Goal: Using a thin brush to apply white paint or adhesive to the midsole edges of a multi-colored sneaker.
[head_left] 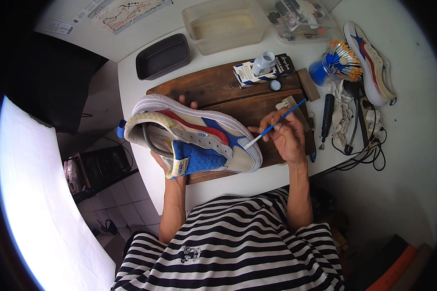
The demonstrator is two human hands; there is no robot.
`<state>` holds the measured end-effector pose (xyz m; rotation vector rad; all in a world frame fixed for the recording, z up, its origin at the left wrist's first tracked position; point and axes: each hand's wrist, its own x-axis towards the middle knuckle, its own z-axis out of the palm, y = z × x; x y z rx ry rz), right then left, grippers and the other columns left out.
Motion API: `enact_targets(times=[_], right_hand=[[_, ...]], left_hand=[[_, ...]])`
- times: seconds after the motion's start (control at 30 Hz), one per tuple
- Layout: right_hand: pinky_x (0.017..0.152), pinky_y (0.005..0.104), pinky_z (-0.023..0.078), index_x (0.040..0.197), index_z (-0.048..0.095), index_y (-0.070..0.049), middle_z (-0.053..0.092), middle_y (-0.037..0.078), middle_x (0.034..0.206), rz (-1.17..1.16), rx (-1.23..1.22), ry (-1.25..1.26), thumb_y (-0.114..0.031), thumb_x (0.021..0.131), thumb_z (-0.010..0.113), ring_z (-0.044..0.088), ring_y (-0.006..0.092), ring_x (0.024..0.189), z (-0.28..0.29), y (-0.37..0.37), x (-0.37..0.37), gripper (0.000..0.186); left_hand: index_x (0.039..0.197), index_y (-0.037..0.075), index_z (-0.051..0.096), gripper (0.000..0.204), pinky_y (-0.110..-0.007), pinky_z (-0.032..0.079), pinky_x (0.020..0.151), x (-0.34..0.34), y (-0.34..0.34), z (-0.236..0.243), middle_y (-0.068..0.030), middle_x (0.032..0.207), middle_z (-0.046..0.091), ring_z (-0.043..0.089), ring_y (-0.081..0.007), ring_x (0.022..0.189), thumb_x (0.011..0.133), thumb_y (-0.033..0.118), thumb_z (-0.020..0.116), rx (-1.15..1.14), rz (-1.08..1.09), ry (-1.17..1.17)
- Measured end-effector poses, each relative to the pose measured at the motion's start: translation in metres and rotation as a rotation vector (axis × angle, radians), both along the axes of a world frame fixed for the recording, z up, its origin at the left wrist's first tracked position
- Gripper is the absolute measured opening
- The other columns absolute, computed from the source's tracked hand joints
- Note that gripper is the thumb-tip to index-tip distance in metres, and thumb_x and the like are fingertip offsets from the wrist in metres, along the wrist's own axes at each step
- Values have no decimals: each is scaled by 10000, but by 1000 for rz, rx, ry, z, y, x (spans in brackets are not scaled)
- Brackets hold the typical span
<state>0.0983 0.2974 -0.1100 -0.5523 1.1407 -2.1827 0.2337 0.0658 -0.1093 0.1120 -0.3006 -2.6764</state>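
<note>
A sneaker with white, red and blue panels and a blue woven tongue is held tilted above a dark wooden board, toe to the right. My left hand grips it from beneath; two fingertips show past the far side of the sole, the rest is mostly hidden. A coiled metal spring sits inside the shoe opening. My right hand pinches a blue-handled paintbrush, its pale bristles at the toe beside the blue panel. Beyond the shoe, an open small bottle rests on a box, its cap nearby.
The wooden board lies on a white table. Behind are a black tray, a clear tub and a bin of supplies. To the right stand a blue cup of brushes, the matching sneaker, a black-handled tool and cables.
</note>
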Motion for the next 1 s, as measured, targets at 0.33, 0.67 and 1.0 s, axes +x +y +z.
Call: enact_targets(times=[0.33, 0.67, 1.0], right_hand=[[990, 581, 525, 1031, 504, -1, 593, 196, 931, -3, -52, -21, -22, 976, 423, 573, 181, 747, -6, 5, -1, 99], [926, 498, 559, 1036, 506, -1, 602, 200, 935, -12, -26, -31, -20, 974, 421, 571, 180, 743, -5, 5, 1, 107], [854, 420, 565, 1035, 511, -3, 607, 201, 933, -11, -19, -23, -24, 970, 422, 577, 189, 757, -9, 8, 1, 112]], left_hand=[[1572, 217, 283, 764, -605, 325, 1168, -1, 0, 1, -181, 1564, 353, 360, -437, 1420, 967, 671, 390, -11, -1, 1], [1571, 207, 282, 771, -598, 314, 1177, 2, -3, 0, -183, 1572, 340, 358, -436, 1424, 967, 678, 378, -11, 8, -6], [1573, 215, 280, 763, -602, 313, 1175, 1, -1, 2, -178, 1576, 337, 361, -436, 1421, 971, 674, 374, -23, -5, 32]])
